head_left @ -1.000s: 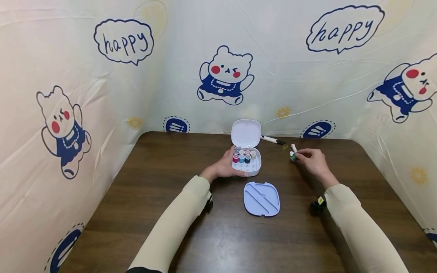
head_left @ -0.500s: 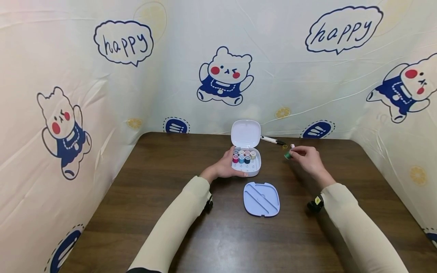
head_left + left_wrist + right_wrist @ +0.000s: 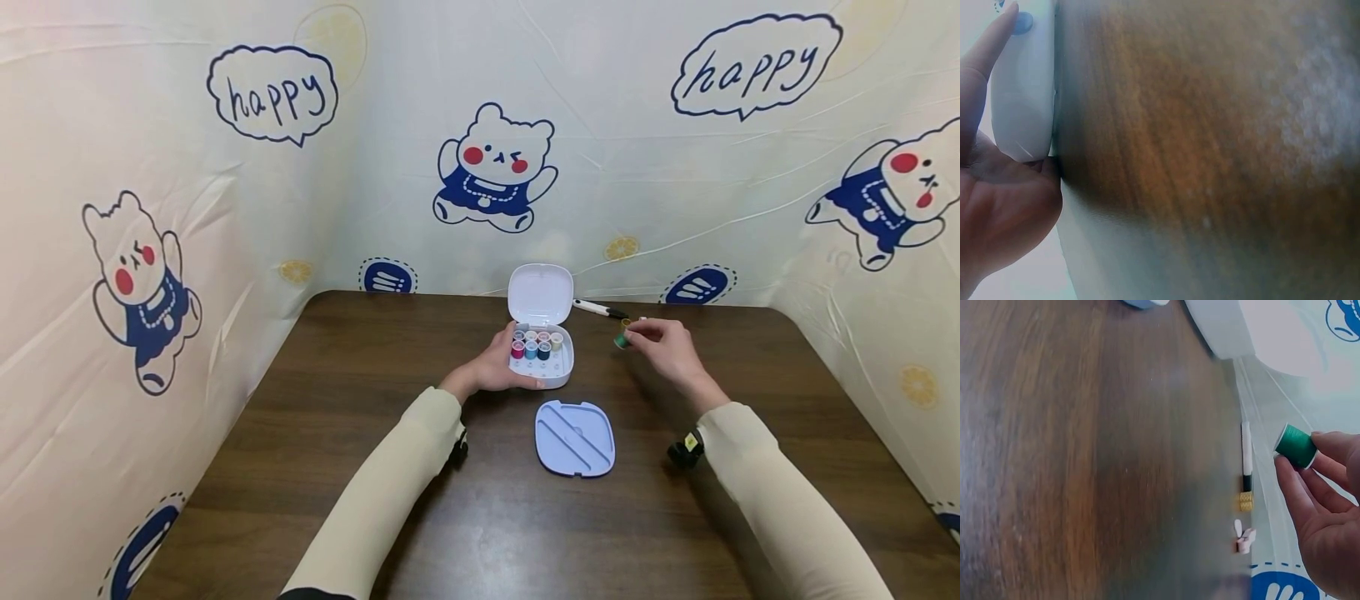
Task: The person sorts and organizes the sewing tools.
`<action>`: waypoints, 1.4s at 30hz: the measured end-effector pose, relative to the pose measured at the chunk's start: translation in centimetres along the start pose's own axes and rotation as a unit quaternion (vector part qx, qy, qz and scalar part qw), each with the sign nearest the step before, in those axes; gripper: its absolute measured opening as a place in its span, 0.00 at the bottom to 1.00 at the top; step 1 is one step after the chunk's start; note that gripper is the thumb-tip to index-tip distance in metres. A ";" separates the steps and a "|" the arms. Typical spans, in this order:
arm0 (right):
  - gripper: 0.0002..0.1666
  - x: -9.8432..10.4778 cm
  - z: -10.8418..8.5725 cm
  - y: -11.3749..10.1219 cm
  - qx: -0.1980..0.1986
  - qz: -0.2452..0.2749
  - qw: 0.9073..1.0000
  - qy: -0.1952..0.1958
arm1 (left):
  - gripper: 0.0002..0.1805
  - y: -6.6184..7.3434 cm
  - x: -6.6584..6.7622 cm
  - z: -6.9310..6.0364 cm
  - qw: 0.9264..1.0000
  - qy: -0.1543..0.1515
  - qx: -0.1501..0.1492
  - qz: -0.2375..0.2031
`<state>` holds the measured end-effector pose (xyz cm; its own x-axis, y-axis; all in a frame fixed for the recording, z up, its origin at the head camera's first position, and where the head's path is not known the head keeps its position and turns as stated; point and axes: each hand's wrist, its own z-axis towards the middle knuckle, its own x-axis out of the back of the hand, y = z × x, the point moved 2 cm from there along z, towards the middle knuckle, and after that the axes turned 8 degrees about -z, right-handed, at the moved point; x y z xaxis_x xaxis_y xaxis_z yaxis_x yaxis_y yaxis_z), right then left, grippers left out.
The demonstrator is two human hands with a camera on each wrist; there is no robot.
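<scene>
A white box [image 3: 551,379] with its lid raised stands near the back of the table, with several coloured thread spools [image 3: 531,349] in its upper rows. My left hand [image 3: 496,363] grips the box's left side, thumb along the front; the left wrist view shows the hand [image 3: 1004,194] against the white wall [image 3: 1022,94]. To the right of the box, my right hand [image 3: 670,351] pinches a green spool [image 3: 621,341] above the table. In the right wrist view the green spool [image 3: 1297,447] is between the thumb and fingertips of that hand [image 3: 1329,506].
A light blue tray [image 3: 575,438] with a diagonal groove lies in front of the box. Behind lies a white and black pen [image 3: 597,308]. Near it are a gold thimble [image 3: 1246,501] and a small pink and white item [image 3: 1244,540]. A printed curtain [image 3: 637,167] borders the table.
My right hand has moved left with the green spool, away from the small pink and white item. The left hand has stayed on the box.
</scene>
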<state>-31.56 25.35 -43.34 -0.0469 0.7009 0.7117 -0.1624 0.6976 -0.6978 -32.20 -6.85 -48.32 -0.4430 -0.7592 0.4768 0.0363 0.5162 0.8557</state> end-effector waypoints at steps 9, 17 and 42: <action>0.19 -0.8 0.4 -0.8 0.014 0.000 1.000 0.009 | 0.75 -0.1 0.0 0.2 1.000 -0.004 0.005 -0.002; 0.17 -1.7 0.7 -1.8 0.034 -0.008 0.999 0.018 | 0.74 0.2 0.1 0.0 1.000 -0.001 0.000 0.005; 0.14 -5.3 1.5 -5.1 0.092 -0.012 0.996 -0.006 | 0.74 -0.4 0.0 0.4 1.000 -0.002 -0.005 -0.008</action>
<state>-31.97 17.80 -43.42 -0.0514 0.6818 0.7297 -0.3414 0.6747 -0.6544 -32.56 -6.92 -48.70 -0.4469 -0.7658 0.4625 0.0374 0.5005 0.8649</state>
